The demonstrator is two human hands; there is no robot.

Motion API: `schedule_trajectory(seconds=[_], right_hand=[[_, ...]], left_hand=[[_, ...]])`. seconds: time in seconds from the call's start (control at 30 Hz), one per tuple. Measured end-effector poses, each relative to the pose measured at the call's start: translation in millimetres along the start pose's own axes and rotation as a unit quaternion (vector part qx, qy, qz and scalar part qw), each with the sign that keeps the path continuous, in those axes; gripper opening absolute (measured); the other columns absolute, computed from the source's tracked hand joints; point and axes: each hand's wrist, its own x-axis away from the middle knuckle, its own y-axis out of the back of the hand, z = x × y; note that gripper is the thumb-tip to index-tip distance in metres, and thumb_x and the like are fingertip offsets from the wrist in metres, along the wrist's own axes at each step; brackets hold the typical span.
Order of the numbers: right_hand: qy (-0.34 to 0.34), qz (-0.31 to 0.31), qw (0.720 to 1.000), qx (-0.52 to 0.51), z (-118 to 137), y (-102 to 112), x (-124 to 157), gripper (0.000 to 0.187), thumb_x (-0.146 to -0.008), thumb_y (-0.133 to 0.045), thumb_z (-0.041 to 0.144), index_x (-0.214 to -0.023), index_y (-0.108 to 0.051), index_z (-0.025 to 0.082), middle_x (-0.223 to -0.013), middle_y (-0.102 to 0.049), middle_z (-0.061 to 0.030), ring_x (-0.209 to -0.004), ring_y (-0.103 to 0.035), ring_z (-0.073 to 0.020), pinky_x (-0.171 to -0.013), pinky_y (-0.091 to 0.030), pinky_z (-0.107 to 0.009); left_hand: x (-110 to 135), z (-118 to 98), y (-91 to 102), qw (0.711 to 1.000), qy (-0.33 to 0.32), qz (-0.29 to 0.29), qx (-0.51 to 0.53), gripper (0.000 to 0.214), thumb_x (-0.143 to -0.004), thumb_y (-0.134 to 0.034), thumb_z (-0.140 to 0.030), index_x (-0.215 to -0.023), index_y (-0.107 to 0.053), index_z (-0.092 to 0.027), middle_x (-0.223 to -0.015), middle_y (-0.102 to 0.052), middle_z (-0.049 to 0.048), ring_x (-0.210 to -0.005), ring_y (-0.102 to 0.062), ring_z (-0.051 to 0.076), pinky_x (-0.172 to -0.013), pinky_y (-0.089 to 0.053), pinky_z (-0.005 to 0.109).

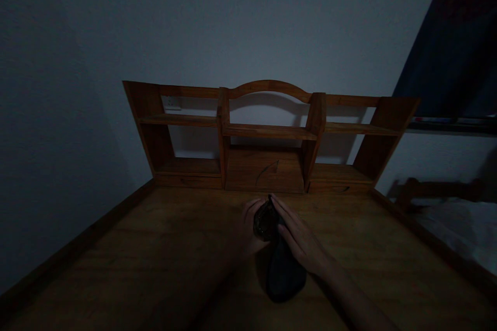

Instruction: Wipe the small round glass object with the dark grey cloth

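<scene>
In dim light my two hands meet over the wooden desktop, near its middle. My left hand [247, 230] is curled around the left side of a small, dark, rounded object [266, 221] with shiny glints; its exact kind is too dark to make out. My right hand [301, 243] is closed on the upper part of a soft-looking black pouch-like item [285, 274], its fingers pointing forward to the tip. The wide rounded end of that black item hangs or lies toward me, below my right wrist. The shiny object touches the black item's upper left side.
Behind my hands a wooden shelf unit [271, 132] with several compartments and small drawers stands on the desktop [155, 258] against the wall. A power socket [171, 103] shows through its left side. Right of the desk are a dark curtain [454, 62] and a bed [462, 222].
</scene>
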Motion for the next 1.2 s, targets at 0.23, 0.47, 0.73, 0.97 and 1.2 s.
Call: schedule_trajectory(seconds=[0.23,0.47,0.73,0.97,1.2], right_hand=[[0.006,-0.007,1.0,0.015,-2,-2,-2,0.054,-0.103,-0.033,0.031,-0.154,-0.015,0.028,-0.158,-0.023,-0.0018,-0.144,-0.024,-0.0207,-0.118,-0.027,-0.045],[0.027,-0.058,0.998,0.03,-9,-9,2,0.051,-0.102,-0.039,0.028,-0.151,-0.025,0.031,-0.153,-0.034,-0.0034,-0.139,-0.035,-0.0225,-0.114,-0.035,-0.046],[0.049,-0.095,0.993,0.052,-5,-9,4,0.048,-0.101,-0.038,0.023,-0.148,-0.035,0.029,-0.15,-0.04,-0.0035,-0.136,-0.04,-0.0234,-0.112,-0.038,-0.046],[0.048,-0.054,0.997,0.035,2,-2,4,0.05,-0.101,-0.031,0.023,-0.151,-0.028,0.027,-0.155,-0.031,-0.0025,-0.14,-0.032,-0.0232,-0.115,-0.033,-0.046],[0.044,-0.028,0.998,0.038,1,-1,3,0.051,-0.102,-0.028,0.026,-0.152,-0.022,0.028,-0.157,-0.027,-0.002,-0.142,-0.028,-0.023,-0.116,-0.03,-0.047]], left_hand=[[2,3,-1.0,1.0,-0.018,0.009,0.01,0.077,-0.068,-0.073,-0.026,-0.135,-0.035,-0.02,-0.124,-0.054,0.0131,-0.116,-0.055,0.028,-0.096,-0.053,0.046],[2,0,-0.5,1.0,-0.022,0.006,-0.009,0.078,-0.068,-0.071,-0.023,-0.136,-0.034,-0.023,-0.122,-0.056,0.0117,-0.115,-0.057,0.028,-0.095,-0.055,0.044],[2,2,-2.2,1.0,0.012,0.004,-0.009,0.078,-0.065,-0.074,-0.028,-0.133,-0.037,-0.023,-0.12,-0.058,0.0114,-0.111,-0.059,0.029,-0.094,-0.054,0.047],[5,6,-4.1,0.998,0.053,-0.007,0.032,0.084,-0.058,-0.079,-0.028,-0.131,-0.039,-0.024,-0.121,-0.056,0.009,-0.112,-0.058,0.028,-0.096,-0.053,0.047],[4,9,-2.4,0.999,0.042,0.005,0.007,0.083,-0.059,-0.079,-0.032,-0.131,-0.039,-0.025,-0.122,-0.057,0.0088,-0.113,-0.058,0.029,-0.096,-0.053,0.048]])
